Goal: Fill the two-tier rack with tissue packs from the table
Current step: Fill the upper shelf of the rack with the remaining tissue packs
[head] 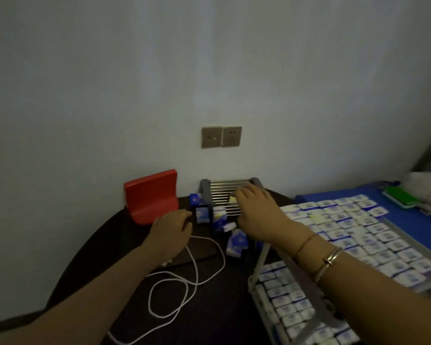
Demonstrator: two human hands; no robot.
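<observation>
**Topping up the far end of the rack**

My right hand (253,202) reaches over the far end of the two-tier rack (230,192), fingers curled around what looks like a pale tissue pack (232,199); blur keeps me from being sure. My left hand (172,226) rests relaxed on the dark table (105,257), holding nothing, near the loose packs (237,242) at the table's back edge. Both tiers look nearly full. Next, I judge, set this pack on the bare bars, then gather the loose ones.
</observation>
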